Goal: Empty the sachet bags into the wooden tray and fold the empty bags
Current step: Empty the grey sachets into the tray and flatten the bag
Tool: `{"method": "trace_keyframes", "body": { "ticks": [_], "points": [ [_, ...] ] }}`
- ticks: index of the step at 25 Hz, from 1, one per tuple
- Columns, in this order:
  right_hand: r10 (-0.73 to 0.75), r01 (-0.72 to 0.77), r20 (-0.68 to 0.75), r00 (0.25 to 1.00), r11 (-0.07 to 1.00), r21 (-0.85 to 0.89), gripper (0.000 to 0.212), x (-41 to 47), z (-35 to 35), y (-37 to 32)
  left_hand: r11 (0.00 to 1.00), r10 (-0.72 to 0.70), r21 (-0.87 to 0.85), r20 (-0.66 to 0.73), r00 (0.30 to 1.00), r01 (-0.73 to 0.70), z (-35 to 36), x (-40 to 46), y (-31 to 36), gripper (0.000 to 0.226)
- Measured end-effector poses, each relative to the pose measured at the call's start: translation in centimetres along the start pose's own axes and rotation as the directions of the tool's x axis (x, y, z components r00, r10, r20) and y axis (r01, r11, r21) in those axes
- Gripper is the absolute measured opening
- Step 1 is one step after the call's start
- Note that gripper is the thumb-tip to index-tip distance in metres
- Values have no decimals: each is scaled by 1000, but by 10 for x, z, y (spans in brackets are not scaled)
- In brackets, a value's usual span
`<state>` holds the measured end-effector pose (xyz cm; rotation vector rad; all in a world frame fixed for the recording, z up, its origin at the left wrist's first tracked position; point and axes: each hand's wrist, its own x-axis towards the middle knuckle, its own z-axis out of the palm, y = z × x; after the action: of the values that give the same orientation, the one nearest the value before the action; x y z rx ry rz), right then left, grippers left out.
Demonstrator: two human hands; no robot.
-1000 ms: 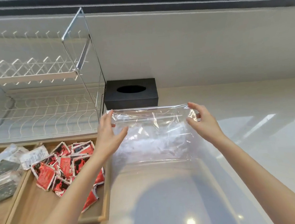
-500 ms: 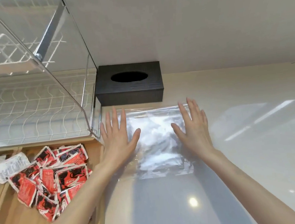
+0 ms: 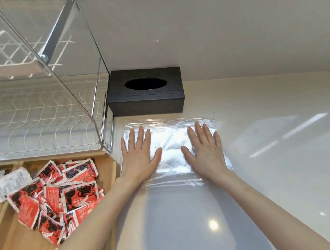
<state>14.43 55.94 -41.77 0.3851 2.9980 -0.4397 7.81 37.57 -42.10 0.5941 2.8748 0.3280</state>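
An empty clear plastic bag (image 3: 170, 144) lies flat on the white counter in front of a black box. My left hand (image 3: 138, 156) presses flat on the bag's left half, fingers straight and spread. On the right half, my right hand (image 3: 205, 151) lies flat the same way. To the left, a wooden tray (image 3: 108, 168) holds several red and black sachets (image 3: 66, 191) in a loose pile.
A black tissue box (image 3: 145, 91) stands against the wall just behind the bag. A white wire dish rack (image 3: 41, 115) with a metal frame fills the upper left. White packets (image 3: 8, 182) lie at the tray's far left. The white counter (image 3: 281, 155) stretches to the right.
The bag was held up by its top corners a second ago. It now lies flat on the counter with both palms on it, and my hands have moved slightly apart across it.
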Motion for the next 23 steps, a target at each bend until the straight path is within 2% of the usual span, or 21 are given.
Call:
{"method": "trace_keyframes", "body": {
  "ticks": [6,12,23],
  "points": [
    [19,-19,3,1000,1000,20,63,1,-11,-6,999,9,38,10,1000,-10,-11,5,1,71],
    [-42,43,-41,998,999,30,63,-7,-27,-22,997,19,-69,-53,998,-23,-33,-9,3,68],
    [-153,160,-98,983,985,64,60,-77,-73,-92,993,43,-101,-182,982,-62,-100,-97,-25,61]
  ]
}}
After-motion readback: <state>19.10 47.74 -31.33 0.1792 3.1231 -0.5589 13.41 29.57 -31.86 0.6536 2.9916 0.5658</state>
